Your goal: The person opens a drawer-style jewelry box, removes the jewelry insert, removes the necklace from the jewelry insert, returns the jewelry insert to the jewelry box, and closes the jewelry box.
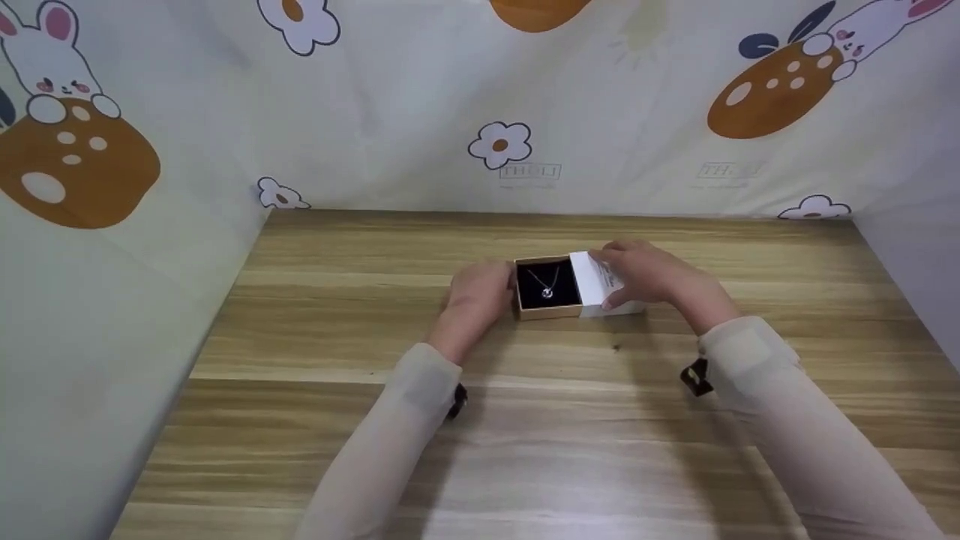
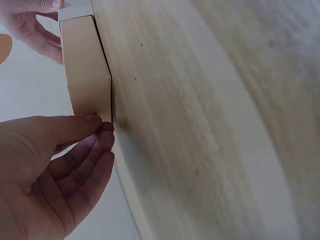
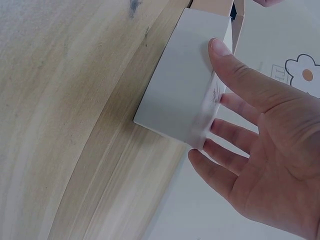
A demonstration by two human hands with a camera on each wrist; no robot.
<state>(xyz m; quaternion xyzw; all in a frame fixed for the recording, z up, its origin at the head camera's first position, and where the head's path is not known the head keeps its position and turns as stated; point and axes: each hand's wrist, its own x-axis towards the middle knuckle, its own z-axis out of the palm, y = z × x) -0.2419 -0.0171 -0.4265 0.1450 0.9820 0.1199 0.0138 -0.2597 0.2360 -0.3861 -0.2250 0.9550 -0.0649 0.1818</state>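
A small jewelry box lies on the table with its tan inner drawer (image 1: 550, 313) pulled partly out of a white sleeve (image 1: 592, 281). On the drawer's black lining rests a silver necklace (image 1: 547, 292) with a round pendant. My left hand (image 1: 480, 289) is at the drawer's left end; in the left wrist view its thumb and index finger (image 2: 97, 127) pinch together at that end face, and what lies between them is hidden. My right hand (image 1: 652, 277) grips the sleeve, thumb (image 3: 220, 47) on the near side and fingers on the far side.
The wood-grain table (image 1: 360, 420) extends around the box on all sides. Behind it hangs a pale cloth (image 1: 390, 112) printed with rabbits and flowers, which also covers the sides. Dark straps (image 1: 697, 377) show at both wrists.
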